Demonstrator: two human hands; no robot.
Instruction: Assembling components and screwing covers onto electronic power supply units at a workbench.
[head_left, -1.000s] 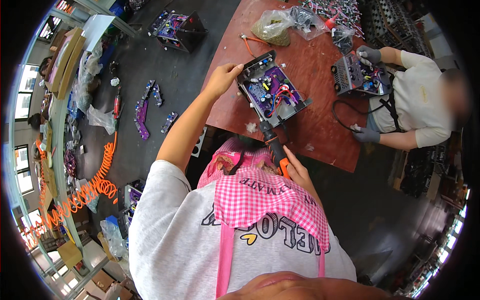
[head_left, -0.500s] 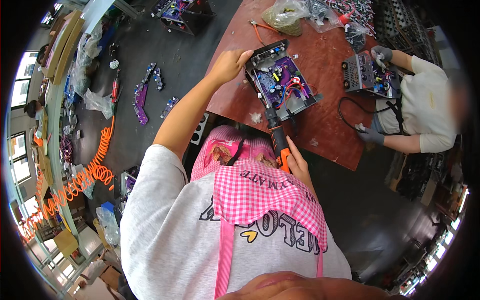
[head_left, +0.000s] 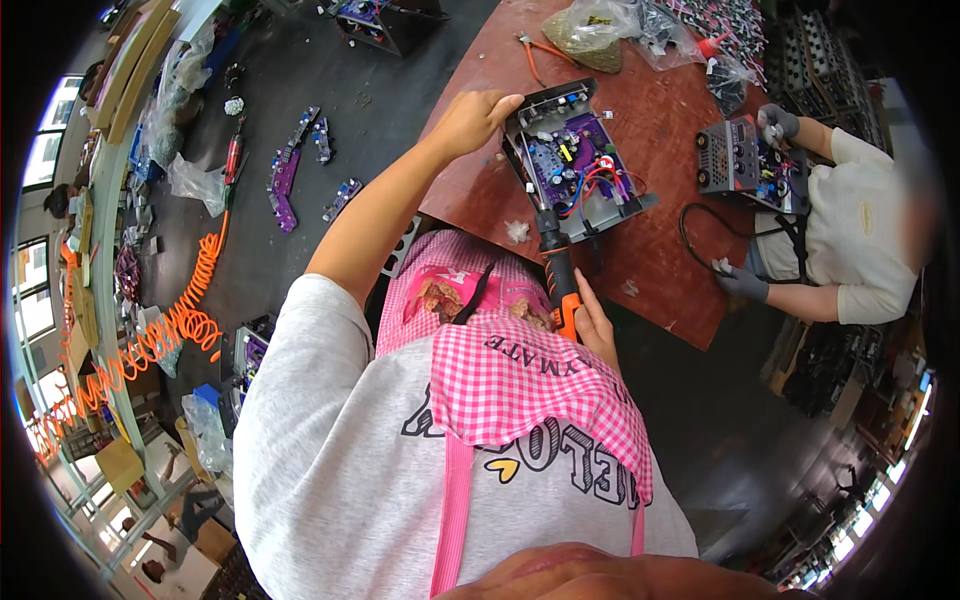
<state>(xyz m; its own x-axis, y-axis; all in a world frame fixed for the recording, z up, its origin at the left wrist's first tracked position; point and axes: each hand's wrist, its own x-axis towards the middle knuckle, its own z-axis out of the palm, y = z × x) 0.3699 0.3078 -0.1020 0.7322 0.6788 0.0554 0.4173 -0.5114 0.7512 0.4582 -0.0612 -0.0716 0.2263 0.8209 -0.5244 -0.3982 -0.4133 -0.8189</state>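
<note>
Left hand (head_left: 470,120) grips the purple-board chassis (head_left: 575,165); right hand (head_left: 590,325) clamps an orange screwdriver (head_left: 558,270).

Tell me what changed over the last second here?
Little changed. The left hand stays on the far-left edge of the open metal chassis with its purple circuit board, and the right hand still holds the orange-and-black power screwdriver with its tip at the chassis's near edge. Mostly the view shifted; the gloved co-worker keeps working on another unit.

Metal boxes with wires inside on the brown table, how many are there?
2. One open metal chassis with a purple circuit board sits under the person's left hand. A second chassis is in front of the co-worker across the table. More may be hidden.
</note>
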